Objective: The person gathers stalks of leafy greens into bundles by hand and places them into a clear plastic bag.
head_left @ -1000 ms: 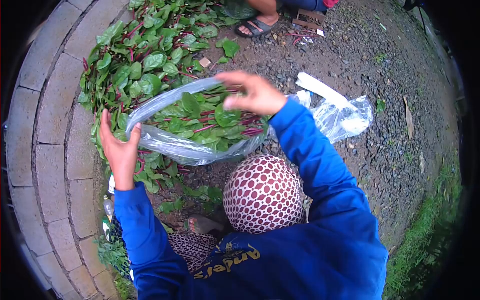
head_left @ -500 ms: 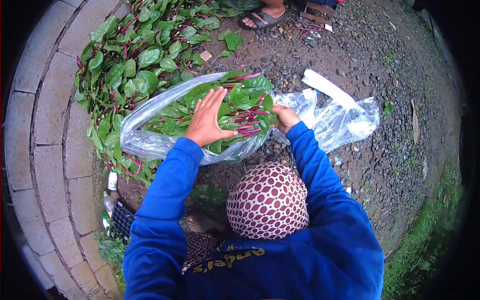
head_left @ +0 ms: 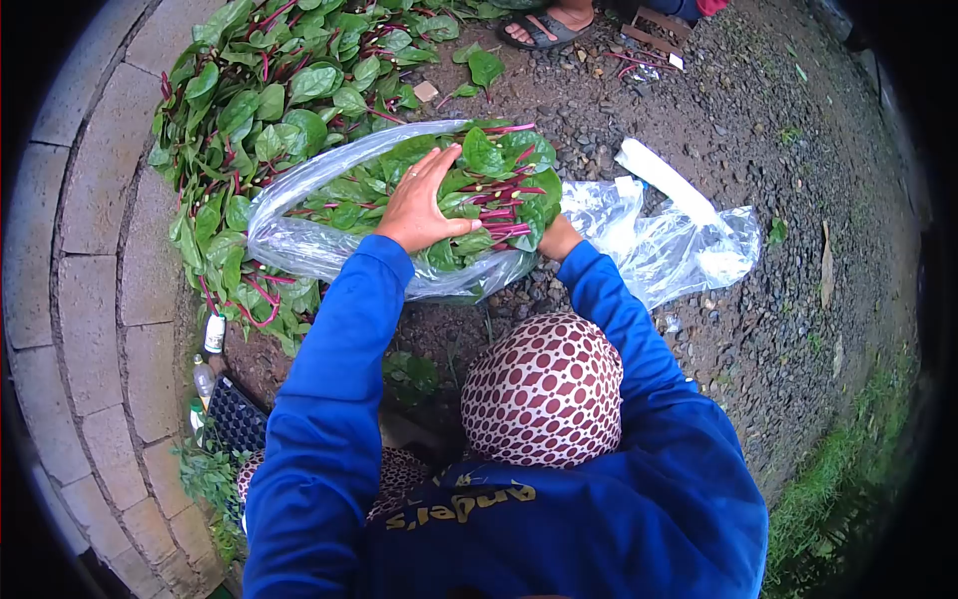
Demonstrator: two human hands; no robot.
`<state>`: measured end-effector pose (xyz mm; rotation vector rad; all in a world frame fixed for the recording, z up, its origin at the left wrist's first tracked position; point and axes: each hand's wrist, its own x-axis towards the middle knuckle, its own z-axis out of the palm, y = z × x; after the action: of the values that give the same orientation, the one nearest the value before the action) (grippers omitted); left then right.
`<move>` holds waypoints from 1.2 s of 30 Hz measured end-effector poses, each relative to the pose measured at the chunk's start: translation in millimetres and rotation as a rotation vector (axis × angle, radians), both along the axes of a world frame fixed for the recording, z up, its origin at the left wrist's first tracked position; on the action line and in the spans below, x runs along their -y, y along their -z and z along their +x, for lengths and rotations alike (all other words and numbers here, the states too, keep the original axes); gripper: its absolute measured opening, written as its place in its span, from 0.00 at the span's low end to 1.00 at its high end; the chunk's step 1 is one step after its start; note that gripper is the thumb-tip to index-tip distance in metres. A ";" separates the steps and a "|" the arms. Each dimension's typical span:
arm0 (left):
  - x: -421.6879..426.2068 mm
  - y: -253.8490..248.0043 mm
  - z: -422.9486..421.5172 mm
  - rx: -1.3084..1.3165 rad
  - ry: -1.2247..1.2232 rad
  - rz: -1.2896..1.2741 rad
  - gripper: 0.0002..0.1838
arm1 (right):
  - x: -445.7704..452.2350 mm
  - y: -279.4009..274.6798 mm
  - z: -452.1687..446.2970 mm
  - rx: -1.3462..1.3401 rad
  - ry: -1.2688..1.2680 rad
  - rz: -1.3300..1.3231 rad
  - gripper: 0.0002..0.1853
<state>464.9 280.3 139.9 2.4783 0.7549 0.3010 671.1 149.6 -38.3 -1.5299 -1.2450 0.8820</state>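
A bundle of Malabar spinach (head_left: 489,160), green leaves with purple-red cut stems, lies in a clear plastic bag (head_left: 304,245) on the ground. The stem ends point right, towards my right arm. My left hand (head_left: 419,205) rests on top of the bundle, fingers stretched out and thumb spread apart. At the bundle's right end is my right hand (head_left: 559,238), its fingers hidden beneath the leaves. A large heap of loose Malabar spinach (head_left: 289,80) spreads behind and left of the bag.
More clear plastic (head_left: 689,250) and a white roll (head_left: 669,180) lie to the right on gravel. A person's sandalled foot (head_left: 549,25) is at the top. Paving blocks (head_left: 100,299) run along the left, near a small white bottle (head_left: 215,332) and a black tray (head_left: 238,414).
My right hand has slid further under the bundle's right end, so its fingers no longer show. My left hand stays spread on top. The whole view has shifted slightly.
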 end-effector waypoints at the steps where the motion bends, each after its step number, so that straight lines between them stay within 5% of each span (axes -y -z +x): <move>1: -0.6 -1.0 -0.4 0.004 0.000 0.002 0.55 | -1.2 -11.5 -0.3 -0.011 -0.012 -0.027 0.17; 3: -1.6 -1.7 -3.5 0.005 -0.003 -0.010 0.55 | 16.4 -42.8 13.8 -0.493 -0.093 -0.563 0.17; 8: -1.1 -1.7 -6.9 0.034 -0.001 -0.021 0.55 | 35.1 -55.9 2.9 -1.372 0.116 -0.379 0.06; 11: -1.3 -0.9 -4.9 0.019 0.008 -0.022 0.55 | 29.6 -34.9 0.7 -1.271 0.046 -0.334 0.07; 17: -7.9 0.0 -7.3 -0.012 0.005 0.016 0.56 | 36.5 -114.8 0.6 -0.777 0.079 -0.247 0.07; 20: -12.3 2.0 -10.2 -0.032 0.018 0.033 0.56 | 48.2 -117.4 7.7 -0.875 0.203 -0.151 0.06; 21: -11.0 3.5 -9.9 -0.038 0.019 0.040 0.56 | 48.5 -117.5 15.7 -0.681 0.280 -0.120 0.04; 24: -1.5 5.5 -7.6 -0.028 0.031 0.054 0.56 | 48.2 -118.0 58.3 -0.646 0.755 -0.003 0.02; 27: 5.8 0.5 -9.3 -0.041 0.008 0.063 0.55 | 30.0 -127.7 72.8 -0.386 0.555 -0.082 0.05; 29: 8.0 0.1 -8.9 -0.019 0.040 0.092 0.57 | 2.9 -106.4 59.2 -0.148 0.101 -0.100 0.16; 31: 5.7 3.5 -12.5 -0.004 0.063 0.178 0.59 | -31.8 -65.9 41.2 0.524 0.101 -0.160 0.22; 32: 5.9 8.0 -15.6 0.013 0.052 0.176 0.59 | -49.0 -41.0 45.8 0.659 0.165 -0.245 0.19; 34: 11.6 10.4 -23.5 0.040 -0.010 0.172 0.58 | -59.2 -52.0 58.9 0.295 0.082 -0.261 0.13; 36: 9.1 18.1 -30.0 0.091 0.000 0.145 0.61 | -49.4 -38.6 73.3 -0.362 0.002 -0.157 0.14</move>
<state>434.9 271.1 121.7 2.5799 0.7183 0.4809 744.3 199.0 0.3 -1.4118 -0.9293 1.2176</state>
